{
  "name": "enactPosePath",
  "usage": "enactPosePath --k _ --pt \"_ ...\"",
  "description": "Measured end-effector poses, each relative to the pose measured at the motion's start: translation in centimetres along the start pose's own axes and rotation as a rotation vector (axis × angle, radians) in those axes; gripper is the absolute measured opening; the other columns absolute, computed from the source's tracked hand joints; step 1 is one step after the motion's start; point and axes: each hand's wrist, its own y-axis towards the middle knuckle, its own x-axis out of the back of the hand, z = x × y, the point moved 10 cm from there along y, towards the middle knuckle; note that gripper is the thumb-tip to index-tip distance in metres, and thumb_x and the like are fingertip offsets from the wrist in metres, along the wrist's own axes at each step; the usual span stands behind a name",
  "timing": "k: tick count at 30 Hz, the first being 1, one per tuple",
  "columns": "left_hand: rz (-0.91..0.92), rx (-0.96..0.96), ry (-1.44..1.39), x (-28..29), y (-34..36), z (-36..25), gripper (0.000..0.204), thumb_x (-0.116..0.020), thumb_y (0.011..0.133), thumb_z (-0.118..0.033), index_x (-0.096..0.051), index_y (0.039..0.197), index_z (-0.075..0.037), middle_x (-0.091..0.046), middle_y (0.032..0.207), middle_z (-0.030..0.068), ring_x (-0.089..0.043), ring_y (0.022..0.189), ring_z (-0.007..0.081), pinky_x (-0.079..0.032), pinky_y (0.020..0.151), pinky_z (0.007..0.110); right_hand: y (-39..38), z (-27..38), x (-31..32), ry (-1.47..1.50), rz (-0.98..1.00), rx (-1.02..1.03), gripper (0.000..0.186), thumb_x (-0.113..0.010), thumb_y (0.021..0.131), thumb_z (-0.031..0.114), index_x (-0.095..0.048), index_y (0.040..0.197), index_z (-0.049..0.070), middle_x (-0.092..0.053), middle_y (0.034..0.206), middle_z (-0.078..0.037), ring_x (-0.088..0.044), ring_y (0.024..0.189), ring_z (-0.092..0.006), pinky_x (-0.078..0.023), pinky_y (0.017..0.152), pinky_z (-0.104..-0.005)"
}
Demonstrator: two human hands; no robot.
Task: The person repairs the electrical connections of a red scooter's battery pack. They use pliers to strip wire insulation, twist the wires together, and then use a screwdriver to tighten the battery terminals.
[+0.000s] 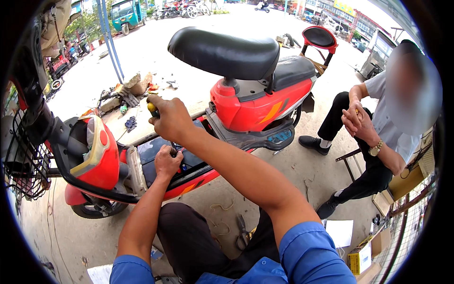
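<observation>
A red electric scooter stands across in front of me, its black seat raised on the right. My right hand is held above the footwell, closed round a screwdriver with a yellow-and-black handle; its shaft is hidden. Lower down, my left hand is closed over the dark battery blocks in the open footwell. Something small and dark shows at its fingertips, too hidden to name. Beside the left hand runs the scooter's black footwell edge.
A person sits at the right with hands clasped. Scissors and cord bits lie on the ground by my knees. Gloves and rubble lie beyond the scooter. A yellow cardboard box stands at lower right; a wire basket is at far left.
</observation>
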Motion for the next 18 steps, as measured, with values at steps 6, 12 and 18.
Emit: enactPosePath --k 6,12,18 --pt "-0.007 0.011 0.013 -0.1 0.1 0.3 0.024 -0.075 0.076 -0.022 -0.067 0.071 -0.001 -0.065 0.084 0.0140 -0.067 0.078 0.0347 -0.053 0.074 0.045 0.7 -0.2 -0.8 -0.036 0.085 -0.009 0.048 -0.078 0.076 0.007 -0.063 0.121 0.001 -0.070 0.086 -0.026 -0.070 0.082 -0.0431 -0.055 0.075 -0.0470" --pt "-0.016 0.000 0.024 0.1 0.1 0.2 0.023 -0.075 0.076 -0.022 -0.067 0.071 -0.001 -0.066 0.084 0.0139 -0.067 0.077 0.0350 -0.053 0.074 0.045 1.3 0.0 -2.5 0.051 0.210 0.012 0.041 -0.077 0.076 0.006 -0.059 0.113 0.002 -0.070 0.088 -0.026 -0.069 0.086 -0.0447 -0.054 0.077 -0.0483" --pt "-0.001 0.013 0.006 0.0 0.0 0.2 0.023 -0.076 0.076 -0.023 -0.067 0.072 -0.002 -0.066 0.084 0.0136 -0.067 0.077 0.0345 -0.053 0.074 0.044 0.3 -0.4 -0.5 0.043 0.034 -0.057 0.045 -0.079 0.076 0.007 -0.061 0.117 0.003 -0.070 0.086 -0.025 -0.069 0.083 -0.0445 -0.054 0.075 -0.0477"
